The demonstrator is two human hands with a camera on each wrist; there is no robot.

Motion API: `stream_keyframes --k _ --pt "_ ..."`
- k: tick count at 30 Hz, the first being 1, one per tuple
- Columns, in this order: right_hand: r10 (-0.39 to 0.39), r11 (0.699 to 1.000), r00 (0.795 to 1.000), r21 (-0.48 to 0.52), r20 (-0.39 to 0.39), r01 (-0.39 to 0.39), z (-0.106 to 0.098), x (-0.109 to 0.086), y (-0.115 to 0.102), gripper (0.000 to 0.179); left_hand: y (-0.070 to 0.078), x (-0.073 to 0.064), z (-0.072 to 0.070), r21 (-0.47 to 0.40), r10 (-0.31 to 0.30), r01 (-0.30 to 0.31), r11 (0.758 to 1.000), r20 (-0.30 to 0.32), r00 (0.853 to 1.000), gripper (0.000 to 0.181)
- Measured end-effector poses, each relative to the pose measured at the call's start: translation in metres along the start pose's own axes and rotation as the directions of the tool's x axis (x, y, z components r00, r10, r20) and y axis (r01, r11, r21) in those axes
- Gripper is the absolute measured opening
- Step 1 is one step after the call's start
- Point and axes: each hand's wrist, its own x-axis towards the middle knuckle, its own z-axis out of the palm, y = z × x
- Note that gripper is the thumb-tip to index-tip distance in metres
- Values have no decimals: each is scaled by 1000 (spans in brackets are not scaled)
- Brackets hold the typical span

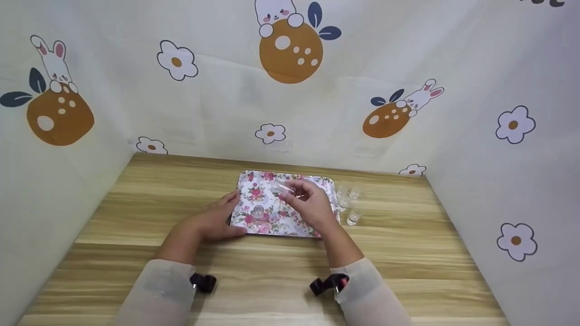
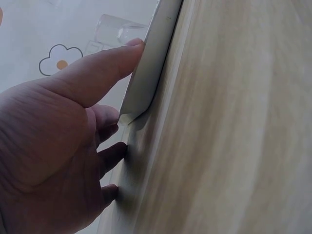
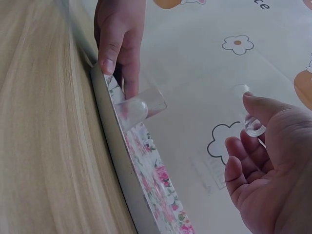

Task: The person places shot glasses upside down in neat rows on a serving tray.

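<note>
At twelve o'clock on the wood-grain table, before a cream rabbit-printed backdrop, a white floral rectangular tray is touched at eight o'clock by the left hand, fingers apart. Above it, a small clear cup is pinched by the right hand.

Our left hand at the near left corner of the floral tray, thumb on its rim, fingers along its left edge, our right hand raised over its right half, thumb and fingers pinching, partly sleeved forearms on its near side
</note>
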Motion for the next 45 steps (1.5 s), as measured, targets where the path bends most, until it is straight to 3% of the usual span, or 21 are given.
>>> stream_keyframes --k 10,19,27,32,40,45 --pt "-58 996 998 -72 2 58 4 0 1 38 0 1 0 1 -26 26 1000 9 1000 113" --pt "-11 994 997 -106 75 19 10 -2 7 40 2 1 -1 0 -12 12 1000 7 1000 112" --pt "-23 975 985 -214 169 60 16 -4 15 42 2 1 -2 7 -23 23 1000 8 1000 113" --pt "-16 977 977 -205 213 61 19 -4 19 41 2 1 -1 5 -32 32 999 11 999 113" --pt "54 975 967 -222 249 3 21 -5 29 40 3 0 -1 6 -31 31 1000 10 999 113" --pt "58 971 965 -239 255 5 21 -5 29 40 3 0 -2 13 -35 35 999 10 999 113"
